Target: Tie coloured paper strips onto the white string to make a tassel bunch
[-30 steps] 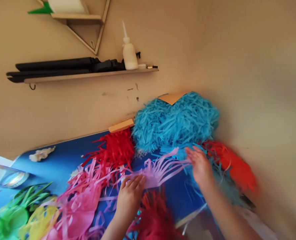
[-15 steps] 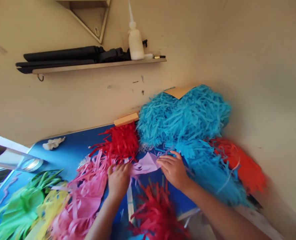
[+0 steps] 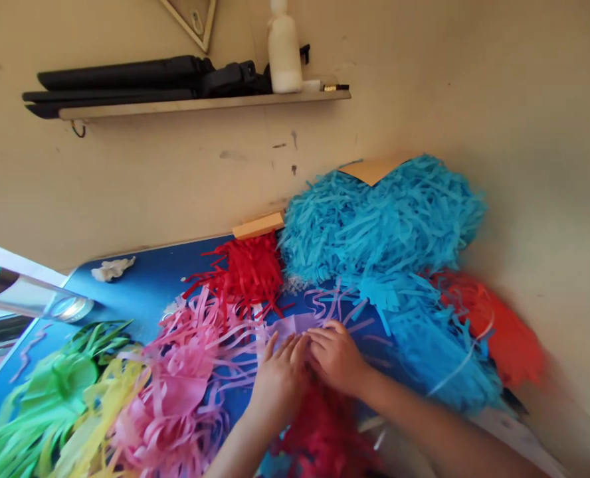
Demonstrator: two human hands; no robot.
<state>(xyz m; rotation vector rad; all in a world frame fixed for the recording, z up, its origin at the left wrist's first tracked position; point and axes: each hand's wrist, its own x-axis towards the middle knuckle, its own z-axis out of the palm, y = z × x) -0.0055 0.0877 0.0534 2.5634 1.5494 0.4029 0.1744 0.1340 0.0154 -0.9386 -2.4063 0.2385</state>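
Hands meet at the middle of the head view, the only view here: the left hand and the right hand lie side by side, touching, on a lilac fringed paper. This paper rests on the blue counter, between the pink fringe pile and the blue fringed piece. Both sets of fingers are stretched out flat and press down on the uncut band of the sheet; nothing is pinched or clasped. Its thin strips fan away towards the wall, some running over the red fringe. The step in hand looks like smoothing or folding the lilac band flat. Any further handling would, I judge, call for a light, even touch, since the strips are fine and could tangle with the pink ones just beside them. A dark red pile lies under the wrists, and green fringe sits well apart at the left.
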